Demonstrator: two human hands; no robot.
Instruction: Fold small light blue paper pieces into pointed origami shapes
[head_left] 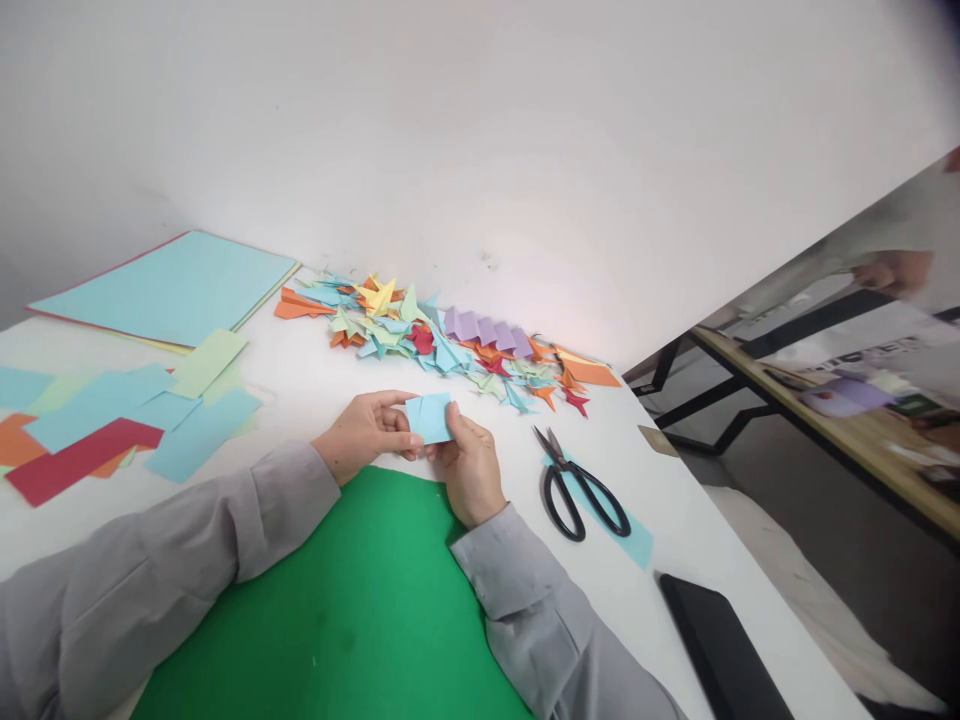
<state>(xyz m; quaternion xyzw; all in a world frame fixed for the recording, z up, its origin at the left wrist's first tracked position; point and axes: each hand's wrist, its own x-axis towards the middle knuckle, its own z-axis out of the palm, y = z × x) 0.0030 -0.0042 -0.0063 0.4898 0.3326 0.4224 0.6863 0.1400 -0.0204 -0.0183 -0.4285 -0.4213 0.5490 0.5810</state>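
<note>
1. Small light-blue paper piece (429, 418): we see a matte, creased, roughly rectangular fold held just over the far edge of the green sheet (360, 600).
2. Left hand (366, 432): thumb and forefinger pinch the piece's left edge, and the other fingers curl beneath.
3. Right hand (471, 470): the thumb presses on the piece's right edge with the fingers behind it, grasping it. Both grey sleeves lie across the green sheet.
4. Green sheet: large, smooth and flat on the white table (315, 370).
5. Scissors (577, 490): black with looped handles, right of the green sheet, lying on a pale-blue strip (639, 542).
6. Heap of folded shapes (442, 340): pointed and pleated papers in many colours, beyond the green sheet.
7. Cut strips (112, 430): flat rectangles in blue, red, orange and pale green, left of the green sheet. The stack of sheets (172, 285) lies beyond them.
8. Black slab (720, 640): flat and dark, right of the green sheet.
</note>
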